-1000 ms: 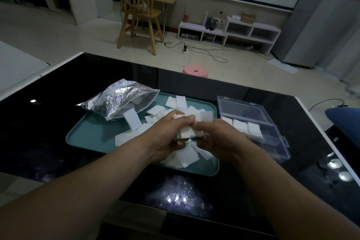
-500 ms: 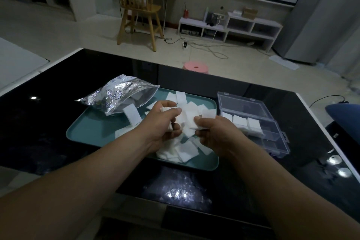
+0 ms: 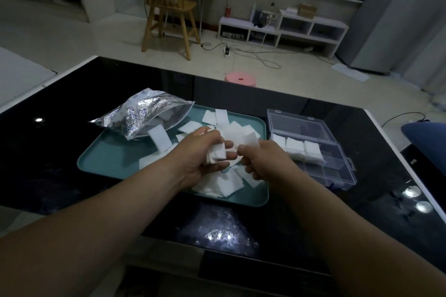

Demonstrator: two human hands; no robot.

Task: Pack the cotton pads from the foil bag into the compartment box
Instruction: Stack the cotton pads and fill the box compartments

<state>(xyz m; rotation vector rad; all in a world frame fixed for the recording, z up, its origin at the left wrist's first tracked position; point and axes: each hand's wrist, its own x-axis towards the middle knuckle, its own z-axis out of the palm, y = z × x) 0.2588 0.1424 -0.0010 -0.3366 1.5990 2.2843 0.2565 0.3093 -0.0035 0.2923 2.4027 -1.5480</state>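
White square cotton pads lie scattered on a teal tray. The silver foil bag lies open on the tray's far left corner, with a pad at its mouth. My left hand grips a small stack of pads above the tray. Just to its right, my right hand pinches a single pad. The clear compartment box stands open right of the tray, with three far compartments holding pads.
The tray and box sit on a glossy black table with a white edge. On the floor beyond the table stand a pink stool, a wooden chair and a low white shelf. A blue object is at the right edge.
My hands were joined around one stack; they have drawn slightly apart. The left hand keeps the stack and the right hand now pinches one pad beside it.
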